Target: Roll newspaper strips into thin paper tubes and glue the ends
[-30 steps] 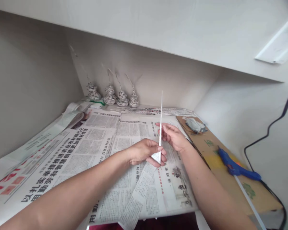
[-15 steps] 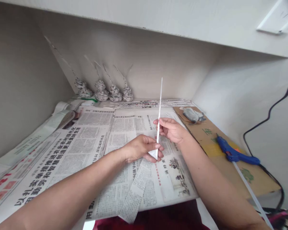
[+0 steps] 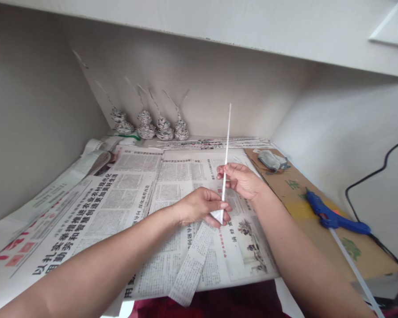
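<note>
Between my hands a thin newspaper tube [image 3: 228, 137] stands nearly upright, its narrow tip pointing up. Its lower end widens into a folded corner and runs on into a flat newspaper strip [image 3: 190, 269], which slants down toward the table's front edge. My left hand [image 3: 202, 206] pinches the wide bottom of the tube between thumb and fingers. Higher up, my right hand [image 3: 240, 180] closes thumb and fingertips round the tube's middle. Both hands are above newspaper sheets [image 3: 172, 194] spread over the table.
Several gourd-shaped woven paper pieces [image 3: 164, 128] stand along the back wall. Beside them lies a bundle of rolled paper sticks [image 3: 212, 144]. On the right, cardboard [image 3: 295, 229] bears a blue glue gun [image 3: 334, 216] and a crumpled grey-white piece [image 3: 272, 160]. Loose paper strips [image 3: 66, 181] lie left.
The whole view has shifted slightly, so hands and surroundings sit further right in the picture. Both hands keep their grips on the paper tube.
</note>
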`<state>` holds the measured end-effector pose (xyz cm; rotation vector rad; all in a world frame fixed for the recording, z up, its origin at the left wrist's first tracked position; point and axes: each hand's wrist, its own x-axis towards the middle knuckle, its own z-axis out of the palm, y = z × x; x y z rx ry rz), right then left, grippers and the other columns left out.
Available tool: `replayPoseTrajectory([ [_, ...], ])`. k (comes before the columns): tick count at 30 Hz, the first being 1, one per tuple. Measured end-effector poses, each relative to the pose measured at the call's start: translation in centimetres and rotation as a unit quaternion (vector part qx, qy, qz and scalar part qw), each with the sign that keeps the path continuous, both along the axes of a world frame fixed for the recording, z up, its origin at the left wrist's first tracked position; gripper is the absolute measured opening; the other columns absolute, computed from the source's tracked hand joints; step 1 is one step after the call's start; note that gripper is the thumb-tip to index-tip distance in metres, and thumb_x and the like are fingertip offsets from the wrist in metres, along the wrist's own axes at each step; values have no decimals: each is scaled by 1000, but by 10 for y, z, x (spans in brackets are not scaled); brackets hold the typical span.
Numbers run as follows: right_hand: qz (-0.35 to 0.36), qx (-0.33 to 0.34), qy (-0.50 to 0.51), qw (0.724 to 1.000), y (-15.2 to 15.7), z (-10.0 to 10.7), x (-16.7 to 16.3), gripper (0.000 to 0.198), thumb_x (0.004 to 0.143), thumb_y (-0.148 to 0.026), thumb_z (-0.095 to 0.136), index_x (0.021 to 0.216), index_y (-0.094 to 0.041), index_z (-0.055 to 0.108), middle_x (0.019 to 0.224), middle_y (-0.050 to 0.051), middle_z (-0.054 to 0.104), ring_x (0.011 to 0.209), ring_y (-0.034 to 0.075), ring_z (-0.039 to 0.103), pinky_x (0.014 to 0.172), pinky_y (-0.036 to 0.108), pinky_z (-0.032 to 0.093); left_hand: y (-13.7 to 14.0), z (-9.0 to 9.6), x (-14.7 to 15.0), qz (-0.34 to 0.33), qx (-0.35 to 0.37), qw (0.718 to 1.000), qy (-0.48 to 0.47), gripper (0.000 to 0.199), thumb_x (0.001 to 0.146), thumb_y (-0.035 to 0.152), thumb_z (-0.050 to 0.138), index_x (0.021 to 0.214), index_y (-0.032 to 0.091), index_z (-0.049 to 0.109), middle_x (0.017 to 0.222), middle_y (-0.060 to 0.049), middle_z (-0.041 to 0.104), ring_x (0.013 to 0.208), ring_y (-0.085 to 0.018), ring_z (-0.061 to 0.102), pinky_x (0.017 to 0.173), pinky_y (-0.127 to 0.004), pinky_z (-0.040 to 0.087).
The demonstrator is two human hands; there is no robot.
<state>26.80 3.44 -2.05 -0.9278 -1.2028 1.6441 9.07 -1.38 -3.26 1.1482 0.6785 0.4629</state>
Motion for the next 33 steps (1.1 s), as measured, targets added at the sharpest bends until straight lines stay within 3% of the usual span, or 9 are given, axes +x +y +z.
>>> replayPoseTrajectory([
  [7,47,6,-6,999,-2,4,-1,22,76,-36,68,84,-17,70,99,8,66,90,21,62,61,28,50,0,1,0,10,-6,1000,-14,31,77,38,64,90,10,66,82,-11,68,77,-20,66,69,-37,54],
  [12,-3,0,6,1000,0,3,1,14,75,-33,70,76,-19,68,89,3,67,82,16,62,59,24,48,1,-1,0,-7,-12,1000,-19,29,77,36,64,90,10,66,78,-10,67,75,-19,66,68,-36,54],
  [17,43,7,-16,999,0,2,2,20,78,-36,66,86,-18,71,98,7,66,90,20,62,64,28,51,1,2,-1,17,-4,1000,-17,31,77,38,64,89,10,67,78,-10,67,73,-19,66,68,-36,54],
  [22,0,10,12,1000,2,-1,3,14,74,-33,71,75,-19,69,88,3,67,83,16,63,60,25,49,-1,4,-1,8,-4,1000,-14,32,75,38,67,89,9,67,78,-10,68,76,-20,66,67,-36,54],
  [27,40,14,-11,999,0,2,2,18,76,-33,68,85,-17,71,98,7,66,90,20,62,65,29,51,0,3,-1,31,-6,999,-15,33,74,38,67,90,9,67,80,-11,68,75,-20,66,66,-35,54],
  [33,11,3,11,1000,0,2,2,18,75,-36,69,76,-18,69,85,3,66,79,15,62,58,23,48,-1,2,-1,3,-1,1000,-17,33,74,38,67,92,10,67,83,-12,68,77,-20,66,66,-35,55],
])
